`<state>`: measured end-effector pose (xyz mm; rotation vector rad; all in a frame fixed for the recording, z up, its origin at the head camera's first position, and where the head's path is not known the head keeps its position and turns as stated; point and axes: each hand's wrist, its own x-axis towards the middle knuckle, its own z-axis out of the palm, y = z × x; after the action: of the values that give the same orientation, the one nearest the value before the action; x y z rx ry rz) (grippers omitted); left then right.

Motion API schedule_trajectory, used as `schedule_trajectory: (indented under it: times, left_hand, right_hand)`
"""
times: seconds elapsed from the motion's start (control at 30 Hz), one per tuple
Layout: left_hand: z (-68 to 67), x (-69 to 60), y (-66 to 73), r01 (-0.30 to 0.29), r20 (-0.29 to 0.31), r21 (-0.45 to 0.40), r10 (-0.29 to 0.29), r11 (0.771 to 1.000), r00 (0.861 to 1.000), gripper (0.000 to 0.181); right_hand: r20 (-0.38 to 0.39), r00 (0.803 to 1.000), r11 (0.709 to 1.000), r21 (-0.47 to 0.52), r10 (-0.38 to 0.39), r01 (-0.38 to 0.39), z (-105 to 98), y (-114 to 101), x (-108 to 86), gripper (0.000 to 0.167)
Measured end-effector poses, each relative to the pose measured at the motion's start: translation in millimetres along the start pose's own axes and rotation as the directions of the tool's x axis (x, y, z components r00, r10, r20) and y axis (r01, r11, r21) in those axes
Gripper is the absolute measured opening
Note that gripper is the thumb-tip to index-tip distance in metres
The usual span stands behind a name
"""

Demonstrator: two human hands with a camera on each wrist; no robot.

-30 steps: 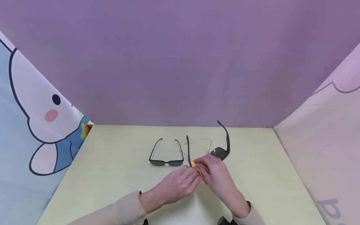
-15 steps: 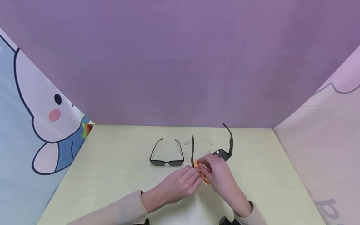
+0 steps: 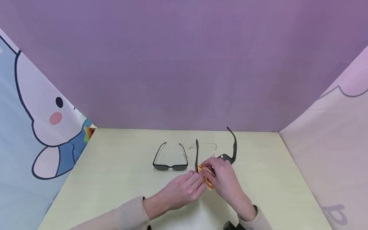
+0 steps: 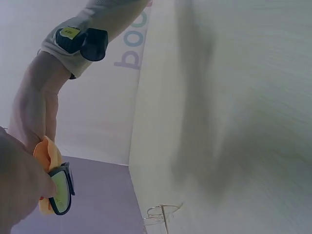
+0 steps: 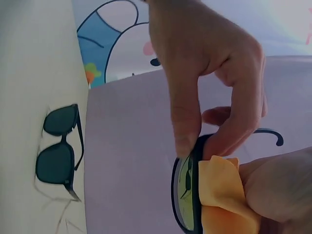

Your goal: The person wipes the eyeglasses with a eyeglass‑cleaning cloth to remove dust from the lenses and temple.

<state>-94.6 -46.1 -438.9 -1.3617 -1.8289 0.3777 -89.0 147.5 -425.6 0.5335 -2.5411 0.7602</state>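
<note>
Black sunglasses [image 3: 234,147] with unfolded arms are held above the table between both hands. My left hand [image 3: 181,191] pinches the frame near one hinge; in the right wrist view the left thumb and fingers [image 5: 214,63] grip the rim beside a lens [image 5: 186,195]. Bunched in my right hand [image 3: 225,182], an orange cloth [image 3: 209,183] lies against the sunglasses. The cloth [image 5: 222,190] covers the inner side of that lens in the right wrist view. In the left wrist view a lens [image 4: 62,191] shows beside the cloth [image 4: 48,153].
A second pair of black sunglasses [image 3: 170,167] stands with arms unfolded left of the hands on the pale table [image 3: 115,172]. Thin-framed glasses [image 3: 215,148] lie behind the held pair. A purple backdrop [image 3: 184,64] rises behind the table, with printed cloths at both sides.
Over the last second, both hands and the held sunglasses have shifted slightly right. Between the last two head frames they barely move; the cloth's folds look slightly different.
</note>
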Motion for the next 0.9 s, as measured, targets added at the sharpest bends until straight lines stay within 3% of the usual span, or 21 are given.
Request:
schedule_trajectory:
  times: [0.17, 0.43, 0.67, 0.9]
  left_hand:
    - [-0.1, 0.8, 0.6, 0.018, -0.002, -0.015, -0.018, 1.0, 1.0, 0.032]
    - [1.2, 0.5, 1.1, 0.006, 0.011, 0.002, -0.006, 1.0, 1.0, 0.031]
    - [2.1, -1.1, -0.6, 0.009, 0.004, -0.003, -0.009, 1.0, 1.0, 0.035]
    - [1.0, -1.7, -2.4, 0.007, 0.002, -0.006, -0.007, 1.0, 1.0, 0.032]
  right_hand:
    - [-0.018, 0.999, 0.997, -0.066, 0.049, -0.051, -3.3, 6.3, 0.3, 0.025]
    - [0.013, 1.0, 1.0, 0.014, 0.013, -0.013, -0.3, 0.8, -1.5, 0.026]
    - [-0.003, 0.999, 0.996, -0.07, 0.053, -0.053, -0.4, 4.8, 1.5, 0.023]
    - [0.053, 0.998, 0.998, 0.046, 0.036, -0.038, -4.0, 2.9, -0.3, 0.027]
